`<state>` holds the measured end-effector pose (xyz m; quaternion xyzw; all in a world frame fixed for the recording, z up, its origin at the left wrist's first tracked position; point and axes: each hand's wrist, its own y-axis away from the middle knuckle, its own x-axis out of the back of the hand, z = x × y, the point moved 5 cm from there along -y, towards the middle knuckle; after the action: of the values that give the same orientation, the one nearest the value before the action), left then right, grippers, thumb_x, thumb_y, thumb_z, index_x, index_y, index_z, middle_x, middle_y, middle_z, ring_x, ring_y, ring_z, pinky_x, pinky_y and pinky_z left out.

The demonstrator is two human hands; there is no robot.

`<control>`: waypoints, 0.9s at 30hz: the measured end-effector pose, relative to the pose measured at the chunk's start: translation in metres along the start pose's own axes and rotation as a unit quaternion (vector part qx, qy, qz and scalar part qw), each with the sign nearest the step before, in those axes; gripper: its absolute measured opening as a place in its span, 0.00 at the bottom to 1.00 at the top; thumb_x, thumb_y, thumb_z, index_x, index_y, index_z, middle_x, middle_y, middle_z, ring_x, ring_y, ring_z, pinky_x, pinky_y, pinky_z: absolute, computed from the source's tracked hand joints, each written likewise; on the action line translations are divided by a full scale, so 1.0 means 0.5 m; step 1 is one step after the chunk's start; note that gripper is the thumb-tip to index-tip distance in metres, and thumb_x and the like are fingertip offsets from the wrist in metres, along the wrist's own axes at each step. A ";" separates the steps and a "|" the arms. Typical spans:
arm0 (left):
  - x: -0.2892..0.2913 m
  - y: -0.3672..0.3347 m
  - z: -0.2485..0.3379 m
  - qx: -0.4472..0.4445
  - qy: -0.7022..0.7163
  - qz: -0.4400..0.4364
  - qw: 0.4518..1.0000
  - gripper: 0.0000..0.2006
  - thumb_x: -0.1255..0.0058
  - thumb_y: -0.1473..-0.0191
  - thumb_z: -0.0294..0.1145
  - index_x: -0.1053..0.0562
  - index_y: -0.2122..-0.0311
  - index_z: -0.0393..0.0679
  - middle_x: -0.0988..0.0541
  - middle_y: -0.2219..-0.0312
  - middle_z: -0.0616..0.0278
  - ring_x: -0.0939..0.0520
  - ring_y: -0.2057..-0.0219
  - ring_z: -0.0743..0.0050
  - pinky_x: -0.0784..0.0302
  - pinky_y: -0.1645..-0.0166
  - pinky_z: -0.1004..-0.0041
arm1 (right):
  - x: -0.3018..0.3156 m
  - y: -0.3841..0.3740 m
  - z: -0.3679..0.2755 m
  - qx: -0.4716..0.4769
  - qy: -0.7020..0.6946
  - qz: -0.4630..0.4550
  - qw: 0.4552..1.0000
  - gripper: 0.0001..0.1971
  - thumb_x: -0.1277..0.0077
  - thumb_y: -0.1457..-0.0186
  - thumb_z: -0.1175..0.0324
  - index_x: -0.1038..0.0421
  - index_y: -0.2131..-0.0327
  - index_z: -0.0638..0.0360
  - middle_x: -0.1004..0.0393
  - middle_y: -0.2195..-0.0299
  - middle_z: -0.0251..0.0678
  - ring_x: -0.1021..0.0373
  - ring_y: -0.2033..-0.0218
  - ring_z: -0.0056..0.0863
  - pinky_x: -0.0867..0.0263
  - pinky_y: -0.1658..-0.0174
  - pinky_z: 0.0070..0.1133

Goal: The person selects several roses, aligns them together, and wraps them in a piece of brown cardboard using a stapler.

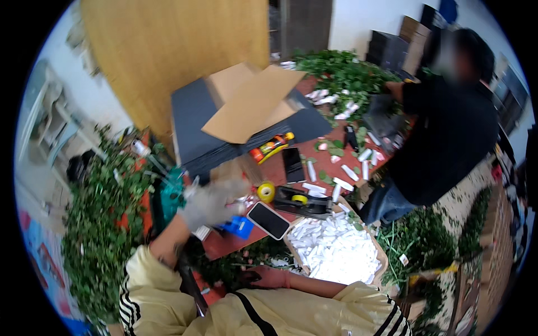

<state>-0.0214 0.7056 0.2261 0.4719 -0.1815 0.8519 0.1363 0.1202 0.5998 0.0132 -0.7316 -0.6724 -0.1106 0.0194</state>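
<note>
My left hand (pixel 207 204), in a pale glove, is raised over the table's near left corner, smeared by motion; whether it holds anything is not clear. Close by are a blue box (pixel 239 227) and a yellow roll of tape (pixel 266 192). My right hand (pixel 264 277) is low in front of my body, fingers curled in shadow around something I cannot make out. Beside it stands a tray (pixel 383 259) heaped with small white sleeves (pixel 336 246). A white-rimmed phone (pixel 269 220) lies between the hands and a black tape dispenser (pixel 302 203).
On the red table (pixel 319 151) are a dark phone (pixel 293 165), a bottle (pixel 271 148), and brown cardboard (pixel 252 106) over a dark box. A person (pixel 448 123) in black handles leafy stems (pixel 353 78) at the far right. Greenery (pixel 106 213) piles up at left; cut stems litter the floor.
</note>
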 end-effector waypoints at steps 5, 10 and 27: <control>-0.122 0.488 0.056 0.299 0.310 0.067 0.900 0.23 0.51 0.49 0.37 0.35 0.49 0.39 0.28 0.55 0.50 0.28 0.52 0.61 0.34 0.49 0.68 | -0.084 -0.110 -0.003 0.016 0.013 -0.082 0.996 0.20 0.52 0.50 0.62 0.34 0.54 0.61 0.30 0.57 0.45 0.33 0.54 0.36 0.40 0.49 0.26; -0.247 0.784 0.201 0.629 0.121 0.137 0.755 0.19 0.56 0.50 0.41 0.30 0.53 0.44 0.26 0.59 0.52 0.25 0.57 0.55 0.32 0.52 0.64 | -0.171 -0.218 -0.014 0.011 -0.014 -0.229 0.973 0.15 0.51 0.51 0.68 0.29 0.59 0.62 0.27 0.61 0.36 0.34 0.56 0.25 0.42 0.50 0.22; -0.164 1.205 0.427 0.682 -0.397 0.364 0.494 0.20 0.49 0.56 0.43 0.27 0.59 0.40 0.22 0.67 0.55 0.22 0.64 0.57 0.29 0.57 0.61 | -0.780 -0.464 -0.558 0.343 0.334 -0.519 0.709 0.24 0.48 0.53 0.66 0.37 0.51 0.58 0.36 0.51 0.47 0.35 0.53 0.41 0.42 0.47 0.29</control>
<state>-0.0611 0.0667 0.1514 0.5986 0.2656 0.4070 -0.6368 -0.1747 0.1906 0.1838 -0.1259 -0.8875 -0.1022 0.4314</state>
